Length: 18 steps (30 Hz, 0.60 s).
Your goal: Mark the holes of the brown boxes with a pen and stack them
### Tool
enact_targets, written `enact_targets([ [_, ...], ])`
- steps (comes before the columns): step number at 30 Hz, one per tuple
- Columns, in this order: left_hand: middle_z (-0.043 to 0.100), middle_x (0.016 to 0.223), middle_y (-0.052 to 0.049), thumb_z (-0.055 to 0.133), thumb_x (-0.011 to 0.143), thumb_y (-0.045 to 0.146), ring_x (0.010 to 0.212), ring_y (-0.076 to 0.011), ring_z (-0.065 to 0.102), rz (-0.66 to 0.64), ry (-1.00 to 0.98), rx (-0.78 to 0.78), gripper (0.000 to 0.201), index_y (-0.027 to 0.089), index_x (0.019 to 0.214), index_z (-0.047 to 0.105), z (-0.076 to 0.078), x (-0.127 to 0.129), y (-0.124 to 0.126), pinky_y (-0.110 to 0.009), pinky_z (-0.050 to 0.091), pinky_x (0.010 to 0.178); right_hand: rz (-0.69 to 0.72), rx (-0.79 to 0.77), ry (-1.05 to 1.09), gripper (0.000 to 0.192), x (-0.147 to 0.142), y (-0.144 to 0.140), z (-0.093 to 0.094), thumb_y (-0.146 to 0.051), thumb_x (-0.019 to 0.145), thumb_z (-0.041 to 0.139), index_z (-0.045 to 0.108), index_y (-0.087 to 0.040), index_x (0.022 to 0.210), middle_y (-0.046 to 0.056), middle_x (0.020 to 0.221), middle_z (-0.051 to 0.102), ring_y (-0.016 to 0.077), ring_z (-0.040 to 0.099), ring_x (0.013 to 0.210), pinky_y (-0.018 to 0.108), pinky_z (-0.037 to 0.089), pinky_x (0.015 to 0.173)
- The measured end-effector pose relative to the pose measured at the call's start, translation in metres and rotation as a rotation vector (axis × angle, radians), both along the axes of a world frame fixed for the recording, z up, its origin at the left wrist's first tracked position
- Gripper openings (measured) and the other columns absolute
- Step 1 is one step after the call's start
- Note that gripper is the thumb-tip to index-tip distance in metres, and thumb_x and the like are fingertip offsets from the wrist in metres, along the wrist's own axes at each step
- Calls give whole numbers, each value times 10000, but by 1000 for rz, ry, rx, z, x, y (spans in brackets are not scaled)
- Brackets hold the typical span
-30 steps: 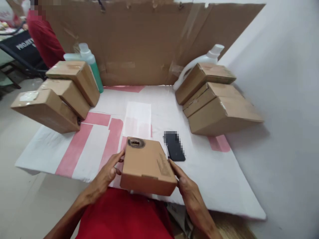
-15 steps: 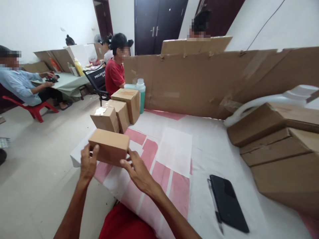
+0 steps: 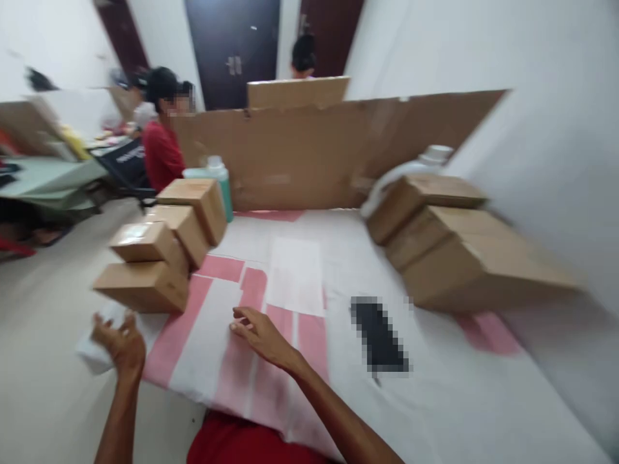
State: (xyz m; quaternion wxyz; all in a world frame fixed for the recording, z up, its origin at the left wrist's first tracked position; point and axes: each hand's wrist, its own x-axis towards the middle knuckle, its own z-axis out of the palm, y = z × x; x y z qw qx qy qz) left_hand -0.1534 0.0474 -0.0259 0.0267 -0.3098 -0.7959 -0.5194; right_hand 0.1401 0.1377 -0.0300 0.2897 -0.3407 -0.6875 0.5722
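The left hand (image 3: 118,341) hangs at the near left corner of the table (image 3: 435,399), its fingers spread, the grip open and holding nothing. Just above and beyond its fingertips the nearest cardboard box (image 3: 142,287) lies flat at the table's left edge, apart from the hand. The right hand (image 3: 258,332) lies low over the pink-and-white cloth (image 3: 227,335) near the middle, palm down, fingers loosely stretched, its grip likewise open and empty. To its right a dark flat object (image 3: 380,335), pixelated, lies on the cloth. Behind the nearest box three more boxes (image 3: 181,219) stand in a leaning row that runs back to a green bottle (image 3: 215,177). Across the table, well apart, a stack of larger boxes (image 3: 459,245) leans against a white jug (image 3: 428,161) by the wall. A cardboard screen (image 3: 314,148) closes the far side. Beyond it, on the left, a person in a red shirt (image 3: 162,151) sits at another table. The view is blurred.
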Motion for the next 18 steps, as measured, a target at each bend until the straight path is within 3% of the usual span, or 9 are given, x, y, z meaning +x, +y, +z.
enact_targets([
  [2, 234, 1529, -301, 625, 859, 594, 1408, -482, 312, -2, 161, -15, 979, 42, 1552, 210, -13, 34, -4, -701, 376, 1117, -326, -10, -15, 364, 75, -9, -9, -487, 963, 578, 707, -219, 1173, 106, 1154, 746, 252, 711, 961, 391, 573, 818],
  [3, 240, 1538, -290, 652, 851, 561, 1441, -489, 263, -72, 278, -11, 976, 49, 1566, 230, -19, 55, -3, -692, 392, 1114, -534, 3, -34, 367, 114, -13, -11, -501, 966, 560, 712, -215, 1139, 99, 1099, 754, 249, 707, 923, 381, 570, 783],
  [6, 290, 1550, -227, 643, 905, 450, 1461, -465, 266, -460, 439, 22, 892, 163, 1622, 196, -35, 133, 12, -696, 424, 1089, -1213, 121, -114, 454, 231, -21, -8, -584, 963, 506, 687, -195, 1113, 102, 1030, 737, 244, 680, 858, 362, 548, 715],
  [8, 311, 1559, -189, 604, 955, 399, 1460, -429, 306, -739, 362, 27, 826, 252, 1636, 161, -35, 197, 31, -675, 432, 1095, -1611, 218, -135, 524, 303, -18, -6, -621, 944, 484, 645, -185, 1186, 132, 1151, 698, 254, 662, 949, 365, 542, 745],
  [9, 322, 1565, -171, 575, 980, 387, 1468, -409, 317, -855, 289, 23, 777, 283, 1633, 167, -33, 230, 44, -660, 421, 1118, -1731, 235, -116, 573, 334, -13, -6, -638, 929, 475, 615, -179, 1244, 154, 1243, 663, 267, 646, 1037, 370, 543, 775],
  [11, 316, 1598, -160, 535, 1008, 414, 1490, -390, 327, -1115, 165, 12, 711, 301, 1621, 193, -24, 296, 73, -658, 370, 1173, -1782, 209, -68, 673, 385, 7, -10, -673, 916, 413, 555, -172, 1343, 182, 1366, 599, 285, 601, 1184, 391, 548, 839],
  [14, 251, 1671, -211, 477, 1029, 502, 1571, -406, 216, -1477, -11, -112, 715, 227, 1619, 183, -12, 391, 127, -669, 192, 1265, -1694, 124, 11, 782, 429, 50, -21, -733, 908, 306, 534, -166, 1397, 198, 1417, 575, 295, 572, 1271, 448, 537, 933],
  [18, 211, 1682, -302, 437, 1027, 576, 1591, -426, 169, -1591, -27, -210, 785, 88, 1601, 220, -6, 499, 196, -590, 230, 1261, -1547, 86, 85, 880, 437, 96, -31, -795, 899, 221, 572, -158, 1395, 212, 1396, 605, 319, 569, 1306, 514, 510, 985],
])
